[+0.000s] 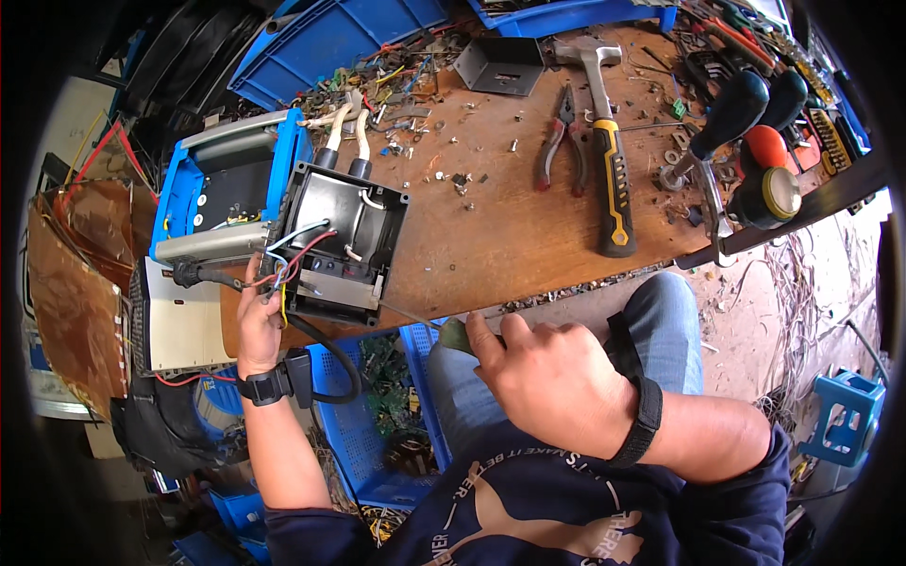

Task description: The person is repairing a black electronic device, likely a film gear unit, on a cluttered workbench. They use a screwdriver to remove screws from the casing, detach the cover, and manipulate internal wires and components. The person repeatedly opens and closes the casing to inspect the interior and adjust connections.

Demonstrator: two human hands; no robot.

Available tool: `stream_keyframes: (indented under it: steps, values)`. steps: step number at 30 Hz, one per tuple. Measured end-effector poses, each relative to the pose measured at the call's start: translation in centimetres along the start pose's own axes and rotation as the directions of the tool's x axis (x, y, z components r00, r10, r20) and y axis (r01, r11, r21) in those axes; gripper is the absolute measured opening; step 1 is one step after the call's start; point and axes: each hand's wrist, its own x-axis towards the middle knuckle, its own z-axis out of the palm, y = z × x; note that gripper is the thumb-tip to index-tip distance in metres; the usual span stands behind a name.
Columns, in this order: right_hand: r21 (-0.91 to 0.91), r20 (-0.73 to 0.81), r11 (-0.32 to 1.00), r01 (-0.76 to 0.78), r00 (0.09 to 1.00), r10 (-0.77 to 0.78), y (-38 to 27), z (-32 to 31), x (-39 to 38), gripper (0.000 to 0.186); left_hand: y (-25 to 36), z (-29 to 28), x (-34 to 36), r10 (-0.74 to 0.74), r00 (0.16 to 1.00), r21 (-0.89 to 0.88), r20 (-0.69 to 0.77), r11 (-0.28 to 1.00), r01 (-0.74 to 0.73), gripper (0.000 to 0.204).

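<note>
A black plastic electrical box (392, 222) lies open at the table's near left edge. Coloured wires, white-sleeved cables and a metal strip (335, 288) show in it. My left hand (259, 325) is closed at its lower left corner, beside the loose wires and a black cable (212, 274); part of the grip is hidden. My right hand (562, 373) is closed around the green handle of a screwdriver (456, 336). The thin shaft points left and reaches the box's lower right side, by the end of the metal strip.
A blue-framed case (288, 170) stands against the box. Pliers (563, 141), a hammer (612, 179) and a bent black metal plate (500, 66) lie on the wooden table (472, 255). Several tools hang from a rack (713, 203) at right. Below is a blue crate (330, 415) with circuit boards.
</note>
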Motion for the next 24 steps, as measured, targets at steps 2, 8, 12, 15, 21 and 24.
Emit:
stream_keyframes:
  steps: [2, 8, 12, 15, 21, 24]
  values:
    - [0.022, -0.016, 1.000, -0.009, 1.000, 0.009, 0.1, 0.0, -0.1, 0.050, 0.0, 0.3, 0.0, 0.008, 1.000, -0.013, -0.010, 1.000, -0.008, 0.080]
    - [0.083, 0.009, 0.997, -0.008, 1.000, 0.007, 0.3, 0.4, -0.2, 0.051, -0.5, 0.1, 0.6, 0.036, 0.999, -0.069, 0.004, 0.997, -0.035, 0.082]
    - [0.191, -0.016, 0.981, 0.013, 1.000, -0.010, 0.4, 0.8, -0.6, 0.049, -1.6, -2.0, 0.5, 0.049, 0.998, -0.049, 0.038, 0.998, -0.047, 0.080]
    - [0.279, 0.002, 0.959, 0.038, 0.999, -0.040, 0.4, 1.7, -0.8, 0.049, -1.5, -1.3, 0.1, 0.041, 0.999, -0.033, -0.034, 0.999, -0.042, 0.070]
    - [0.340, 0.025, 0.939, 0.044, 0.998, -0.056, 0.7, 2.2, -0.1, 0.051, -1.2, -1.4, -0.4, -0.001, 0.998, -0.031, -0.059, 1.000, -0.001, 0.076]
    - [0.336, 0.022, 0.941, 0.040, 0.999, -0.050, 0.8, 2.9, 0.2, 0.052, -1.7, -2.3, -0.3, 0.003, 1.000, -0.062, -0.029, 0.998, -0.005, 0.078]
